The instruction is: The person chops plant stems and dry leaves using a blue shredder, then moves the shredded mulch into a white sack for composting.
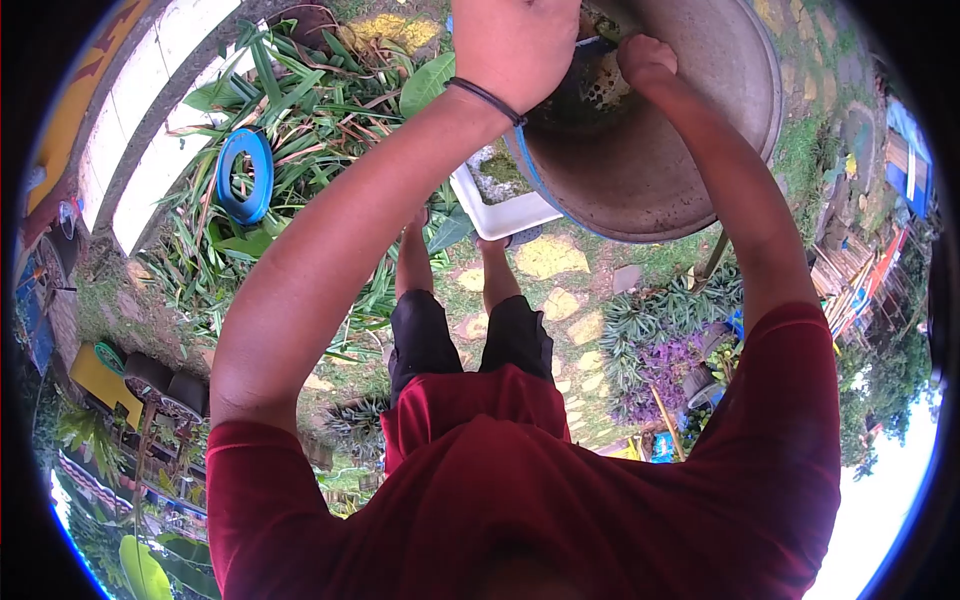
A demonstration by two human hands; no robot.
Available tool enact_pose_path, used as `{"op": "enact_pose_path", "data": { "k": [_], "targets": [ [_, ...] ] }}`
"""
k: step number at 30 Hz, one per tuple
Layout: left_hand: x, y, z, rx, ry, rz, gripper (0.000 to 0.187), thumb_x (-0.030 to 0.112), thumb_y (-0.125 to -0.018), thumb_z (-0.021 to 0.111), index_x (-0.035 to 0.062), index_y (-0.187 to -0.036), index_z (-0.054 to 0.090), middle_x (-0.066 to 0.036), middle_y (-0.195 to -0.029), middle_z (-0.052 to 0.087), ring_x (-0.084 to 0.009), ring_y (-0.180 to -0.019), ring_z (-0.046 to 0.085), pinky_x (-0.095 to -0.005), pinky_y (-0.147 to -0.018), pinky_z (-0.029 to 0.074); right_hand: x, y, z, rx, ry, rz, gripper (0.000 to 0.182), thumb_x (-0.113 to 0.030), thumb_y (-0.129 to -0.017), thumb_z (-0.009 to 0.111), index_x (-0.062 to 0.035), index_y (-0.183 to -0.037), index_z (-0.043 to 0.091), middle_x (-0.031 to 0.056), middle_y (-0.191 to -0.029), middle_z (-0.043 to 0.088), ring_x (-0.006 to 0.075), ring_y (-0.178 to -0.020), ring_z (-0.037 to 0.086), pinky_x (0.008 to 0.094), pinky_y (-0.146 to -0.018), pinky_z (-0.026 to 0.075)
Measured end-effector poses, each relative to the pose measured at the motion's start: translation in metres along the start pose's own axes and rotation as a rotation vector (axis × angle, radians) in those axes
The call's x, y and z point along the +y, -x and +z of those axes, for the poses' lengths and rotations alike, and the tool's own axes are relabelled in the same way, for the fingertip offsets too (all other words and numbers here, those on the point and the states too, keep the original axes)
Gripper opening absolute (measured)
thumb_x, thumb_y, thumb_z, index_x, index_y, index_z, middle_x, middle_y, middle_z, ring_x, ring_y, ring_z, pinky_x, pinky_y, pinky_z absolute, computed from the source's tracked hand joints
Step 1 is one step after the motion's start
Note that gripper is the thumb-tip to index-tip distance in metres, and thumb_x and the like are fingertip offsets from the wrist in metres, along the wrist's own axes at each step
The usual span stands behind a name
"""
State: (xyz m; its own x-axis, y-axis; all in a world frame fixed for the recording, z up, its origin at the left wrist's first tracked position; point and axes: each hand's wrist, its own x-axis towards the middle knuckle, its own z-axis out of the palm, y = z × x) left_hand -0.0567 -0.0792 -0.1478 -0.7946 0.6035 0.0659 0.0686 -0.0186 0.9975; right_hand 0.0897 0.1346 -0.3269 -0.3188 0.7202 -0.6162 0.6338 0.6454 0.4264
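A large round basin (690,150) with a brownish-grey inner wall fills the upper right, dark at its bottom. Over its left edge reaches my left hand (520,50), a dark band on the wrist; its fingers are hidden or cut off by the frame's top. Inside the basin my right hand (647,58) is closed like a fist, and what it grips is too small to make out. Beside it, at the dark bottom, lies a yellowish patch with holes (602,88). Under my left wrist, against the basin's outside, a white tray (510,217) holds grey-green material.
A blue ring (245,176) lies on cut long leaves (300,110) at the left. Yellow stepping stones (553,257) run through grass below the basin. Dark pots (185,392) stand at the lower left, purple plants (672,370) at the right.
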Motion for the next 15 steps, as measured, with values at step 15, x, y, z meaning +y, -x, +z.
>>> {"op": "enact_pose_path", "data": {
  "k": [15],
  "targets": [
    [-0.007,-0.003,0.004,0.006,0.06,0.063,0.029,0.016,-0.101,0.053,0.0,-0.124,0.06,-0.01,-0.089,0.063,-0.0148,-0.082,0.06,-0.031,-0.076,0.049,-0.085,0.041,-0.06,-0.052,-0.176,-0.457,0.031,-0.018,-0.089,0.063,-0.0091,-0.117,0.072,0.0122,-0.127,0.068,0.0309,-0.118,0.065,0.0455,-0.092,0.054]
  ]
}}
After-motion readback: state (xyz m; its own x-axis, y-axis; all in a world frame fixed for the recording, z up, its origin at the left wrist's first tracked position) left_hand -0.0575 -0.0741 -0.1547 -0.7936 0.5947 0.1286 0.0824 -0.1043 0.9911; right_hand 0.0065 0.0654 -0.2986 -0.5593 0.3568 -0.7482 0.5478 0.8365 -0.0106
